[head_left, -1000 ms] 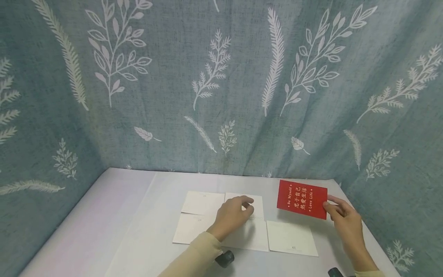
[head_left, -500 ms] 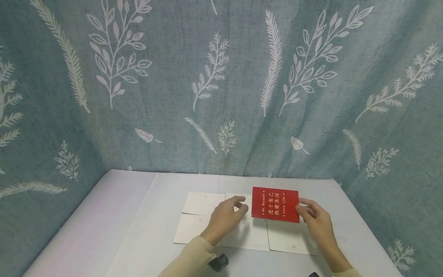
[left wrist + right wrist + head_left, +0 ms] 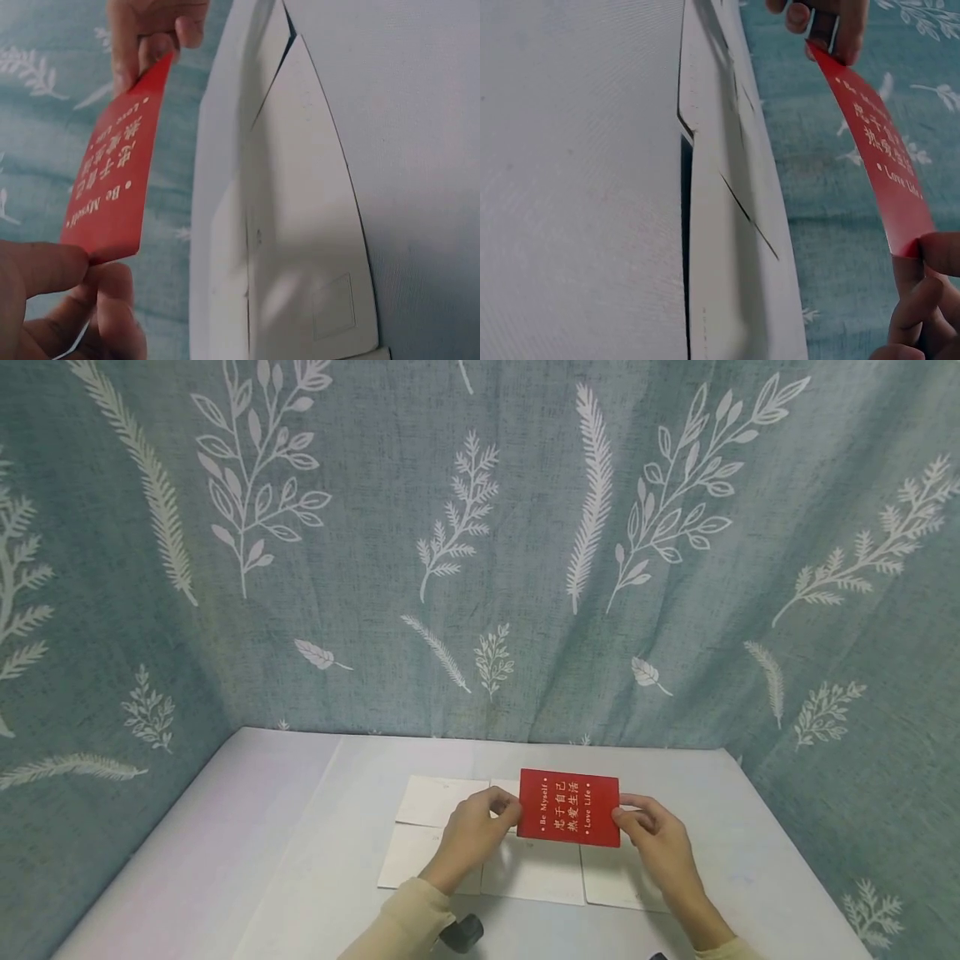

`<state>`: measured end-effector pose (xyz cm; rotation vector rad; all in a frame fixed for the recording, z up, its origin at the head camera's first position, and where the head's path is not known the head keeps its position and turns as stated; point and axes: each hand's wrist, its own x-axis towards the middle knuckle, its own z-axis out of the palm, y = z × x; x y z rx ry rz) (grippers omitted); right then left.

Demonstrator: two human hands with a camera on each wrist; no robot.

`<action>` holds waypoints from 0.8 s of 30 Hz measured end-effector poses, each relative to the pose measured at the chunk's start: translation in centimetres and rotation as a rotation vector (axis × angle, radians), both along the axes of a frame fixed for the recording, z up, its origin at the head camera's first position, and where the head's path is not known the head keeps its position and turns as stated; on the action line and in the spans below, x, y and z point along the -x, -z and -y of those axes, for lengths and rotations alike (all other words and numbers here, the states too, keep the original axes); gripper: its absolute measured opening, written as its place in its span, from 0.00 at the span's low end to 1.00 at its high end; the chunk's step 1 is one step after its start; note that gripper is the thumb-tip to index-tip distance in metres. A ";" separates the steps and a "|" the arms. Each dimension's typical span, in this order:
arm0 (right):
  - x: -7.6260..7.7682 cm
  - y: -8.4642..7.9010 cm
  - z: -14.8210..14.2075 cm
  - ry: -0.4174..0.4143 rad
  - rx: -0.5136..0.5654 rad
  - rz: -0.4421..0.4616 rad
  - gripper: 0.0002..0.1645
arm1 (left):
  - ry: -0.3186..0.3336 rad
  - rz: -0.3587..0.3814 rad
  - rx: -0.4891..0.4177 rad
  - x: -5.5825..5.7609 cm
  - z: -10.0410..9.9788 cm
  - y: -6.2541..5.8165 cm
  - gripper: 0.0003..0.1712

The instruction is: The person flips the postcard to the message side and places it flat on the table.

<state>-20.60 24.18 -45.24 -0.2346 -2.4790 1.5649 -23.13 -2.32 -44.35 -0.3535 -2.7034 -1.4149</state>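
Observation:
A red postcard [image 3: 570,807] with pale Chinese characters and the words "Be Myself" and "Love Life" is held up over the white table. My right hand [image 3: 658,843] pinches its right edge between thumb and fingers. At the opposite edge, my left hand [image 3: 471,835] pinches the card too, the thumb on the printed face in the left wrist view. Beneath the hands lie several white cards, among them a front middle card [image 3: 534,870] and a front right card [image 3: 621,878], partly covered by the red postcard and right hand.
More white cards, a back left card [image 3: 435,800] and a front left card [image 3: 408,853], lie edge to edge on the white table [image 3: 300,827]. A teal curtain [image 3: 360,568] with white leaf prints hangs behind and at both sides.
My right hand has carried the red postcard left, from the table's right side to the middle. My left hand has shifted slightly left and now pinches the card's left edge.

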 end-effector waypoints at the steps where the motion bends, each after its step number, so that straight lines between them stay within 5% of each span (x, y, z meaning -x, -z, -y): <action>1: 0.0 0.0 0.1 -0.004 0.001 0.001 0.24 | 0.000 -0.001 -0.003 0.0 0.1 0.0 0.10; 24: -0.1 -0.4 1.3 -0.065 -0.098 0.015 0.16 | -0.019 -0.016 0.028 -0.5 2.0 0.3 0.12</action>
